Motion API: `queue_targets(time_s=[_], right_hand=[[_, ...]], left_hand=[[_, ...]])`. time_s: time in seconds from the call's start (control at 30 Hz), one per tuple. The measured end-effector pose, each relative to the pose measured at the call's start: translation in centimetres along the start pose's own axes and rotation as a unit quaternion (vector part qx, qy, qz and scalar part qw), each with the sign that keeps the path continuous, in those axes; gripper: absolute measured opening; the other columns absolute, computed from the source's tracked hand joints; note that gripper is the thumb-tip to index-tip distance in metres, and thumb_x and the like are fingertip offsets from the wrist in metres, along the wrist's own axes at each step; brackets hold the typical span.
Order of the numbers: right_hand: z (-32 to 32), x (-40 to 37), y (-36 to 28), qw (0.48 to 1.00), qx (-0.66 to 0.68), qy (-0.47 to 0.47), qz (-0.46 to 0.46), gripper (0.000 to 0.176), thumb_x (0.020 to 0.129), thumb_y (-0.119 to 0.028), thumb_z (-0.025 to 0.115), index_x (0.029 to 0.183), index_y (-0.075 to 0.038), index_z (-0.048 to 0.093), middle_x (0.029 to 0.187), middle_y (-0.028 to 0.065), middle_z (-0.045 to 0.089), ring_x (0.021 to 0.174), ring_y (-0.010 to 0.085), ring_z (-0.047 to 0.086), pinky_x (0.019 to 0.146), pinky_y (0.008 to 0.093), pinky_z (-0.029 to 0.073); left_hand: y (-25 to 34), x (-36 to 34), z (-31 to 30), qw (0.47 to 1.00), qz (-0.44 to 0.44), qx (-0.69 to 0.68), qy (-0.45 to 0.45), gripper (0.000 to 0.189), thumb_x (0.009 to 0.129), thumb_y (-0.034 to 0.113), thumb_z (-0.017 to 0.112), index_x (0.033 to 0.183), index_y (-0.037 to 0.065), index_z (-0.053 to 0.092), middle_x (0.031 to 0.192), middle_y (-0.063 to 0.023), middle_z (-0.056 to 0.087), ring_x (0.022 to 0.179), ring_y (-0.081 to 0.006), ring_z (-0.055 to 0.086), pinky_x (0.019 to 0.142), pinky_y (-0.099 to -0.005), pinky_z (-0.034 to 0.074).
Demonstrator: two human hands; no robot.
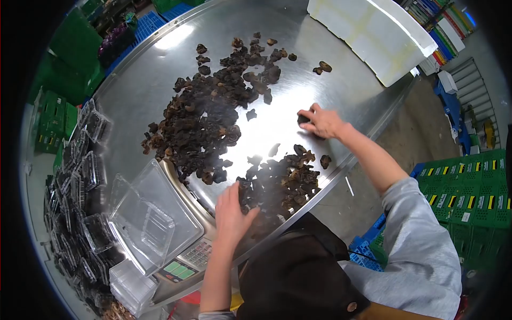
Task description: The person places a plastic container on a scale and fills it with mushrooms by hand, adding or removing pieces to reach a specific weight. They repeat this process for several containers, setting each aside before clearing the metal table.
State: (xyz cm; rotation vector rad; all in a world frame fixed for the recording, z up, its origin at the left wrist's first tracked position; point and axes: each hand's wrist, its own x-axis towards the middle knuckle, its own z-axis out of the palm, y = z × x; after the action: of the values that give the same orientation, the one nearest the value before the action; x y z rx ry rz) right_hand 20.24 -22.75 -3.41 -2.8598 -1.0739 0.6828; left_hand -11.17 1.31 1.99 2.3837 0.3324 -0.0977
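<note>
On the metal worktop point(290, 26), a large heap of dark, curled pieces point(202, 112) lies near a smaller pile point(282, 184). The left hand point(230, 217) spreads open beside the latter; the right hand point(326, 124), half-closed, apparently gathers a dark piece point(303, 119). Lifting it calls for secure fingertips.

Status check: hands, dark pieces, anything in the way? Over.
Right hand holding a dark piece. Left hand open, at edge of near pile. Scale close beside left hand, clear plastic tray on it.
</note>
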Motion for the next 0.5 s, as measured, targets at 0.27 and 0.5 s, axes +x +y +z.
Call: queue_targets(time_s=[0.27,0.5], right_hand=[[3.4,-10.1,-9.6,0.983,0.134,-0.01,-0.122,0.097,0.058,-0.041,0.086,0.14,-0.023,0.036,0.133,0.0151,0.039,0.115,0.0365,0.053,0.09,0.0453,0.051],[4.5,-7.0,-14.6,0.934,0.315,0.0,-0.167,0.095,0.055,-0.004,0.083,0.138,-0.018,0.037,0.135,0.0172,0.034,0.123,0.0381,0.044,0.099,0.0432,0.045]], left_hand=[[1.3,1.9,4.2,0.995,-0.061,0.062,-0.044,0.106,0.056,0.015,0.087,0.144,0.005,0.028,0.136,-0.0172,0.04,0.116,-0.0396,0.043,0.097,-0.0471,0.043],[1.2,4.9,6.6,0.979,-0.048,-0.187,0.067,0.086,0.056,-0.009,0.07,0.135,0.009,0.041,0.125,-0.0162,0.047,0.116,-0.0306,0.049,0.099,-0.038,0.044]])
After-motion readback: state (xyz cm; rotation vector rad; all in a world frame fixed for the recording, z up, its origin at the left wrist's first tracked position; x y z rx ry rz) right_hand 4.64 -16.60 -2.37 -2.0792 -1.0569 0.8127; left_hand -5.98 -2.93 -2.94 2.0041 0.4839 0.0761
